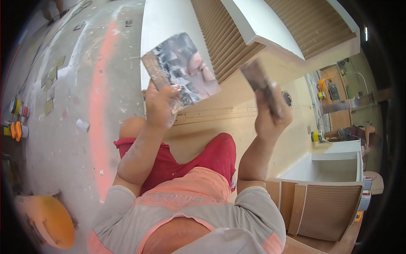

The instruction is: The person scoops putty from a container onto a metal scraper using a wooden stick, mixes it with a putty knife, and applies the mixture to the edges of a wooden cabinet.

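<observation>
My left hand (160, 103) is closed on the edge of a flat mixing board (173, 53), its surface smeared black, grey and white. Lumps of pinkish putty (196, 63) sit on the board's right part. Whitish residue coats my left fingers. To the right, my right hand (272, 120) grips a putty knife (257, 78) by its handle. The knife's wide, stained blade points up and left, apart from the board, and is a little blurred. Just beyond both hands stands a white cabinet piece (258, 21) with brown ribbed panels (222, 36).
A pink stripe (99, 97) runs along the grey floor at left, where a small white can (83, 125) lies. Paint cans (17, 106) stand at far left, an orange round object (50, 222) below. Another ribbed cabinet (327, 211) and another person (355, 133) are at right.
</observation>
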`<state>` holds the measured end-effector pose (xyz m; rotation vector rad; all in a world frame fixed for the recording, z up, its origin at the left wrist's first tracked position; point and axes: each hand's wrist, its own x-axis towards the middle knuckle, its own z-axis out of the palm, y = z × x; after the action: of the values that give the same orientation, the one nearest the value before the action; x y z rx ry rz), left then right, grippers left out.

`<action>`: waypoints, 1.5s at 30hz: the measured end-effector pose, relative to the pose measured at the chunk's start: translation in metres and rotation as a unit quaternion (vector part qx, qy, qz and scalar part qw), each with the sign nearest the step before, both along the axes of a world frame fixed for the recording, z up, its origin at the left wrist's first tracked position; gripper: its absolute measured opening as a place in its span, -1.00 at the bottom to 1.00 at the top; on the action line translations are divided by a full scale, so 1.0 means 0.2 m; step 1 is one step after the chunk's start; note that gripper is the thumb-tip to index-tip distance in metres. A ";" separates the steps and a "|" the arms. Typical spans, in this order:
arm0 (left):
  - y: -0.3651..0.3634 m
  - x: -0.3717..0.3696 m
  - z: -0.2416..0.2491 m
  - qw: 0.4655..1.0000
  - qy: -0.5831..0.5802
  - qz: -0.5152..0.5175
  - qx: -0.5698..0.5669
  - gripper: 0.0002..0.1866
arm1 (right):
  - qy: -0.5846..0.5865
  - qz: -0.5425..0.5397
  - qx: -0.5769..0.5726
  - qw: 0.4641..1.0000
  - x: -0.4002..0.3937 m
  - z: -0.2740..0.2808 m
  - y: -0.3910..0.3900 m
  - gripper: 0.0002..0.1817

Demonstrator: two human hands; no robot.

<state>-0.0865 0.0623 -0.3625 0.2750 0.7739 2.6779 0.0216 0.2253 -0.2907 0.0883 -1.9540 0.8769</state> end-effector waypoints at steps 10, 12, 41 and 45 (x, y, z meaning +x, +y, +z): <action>-0.04 -0.02 -0.02 0.999 0.013 -0.025 0.037 -0.56 | -0.162 -0.017 0.031 0.986 0.09 0.12 0.22 -0.69; -0.03 -0.04 -0.01 0.999 -0.011 -0.019 0.043 -0.56 | -0.179 -0.018 -0.001 0.984 0.04 0.26 0.29 -0.70; -0.06 -0.14 -0.04 0.996 -0.057 0.004 0.066 -0.58 | -0.316 0.031 0.271 0.909 -0.24 0.58 0.23 -0.72; -0.04 -0.09 -0.02 0.996 -0.050 -0.030 0.069 -0.55 | -0.092 0.068 0.008 0.993 -0.08 0.44 0.21 -0.77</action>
<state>-0.1050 0.0547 -0.3674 0.1930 0.5431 2.6692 0.0054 0.2681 -0.2036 0.1561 -2.1476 0.9881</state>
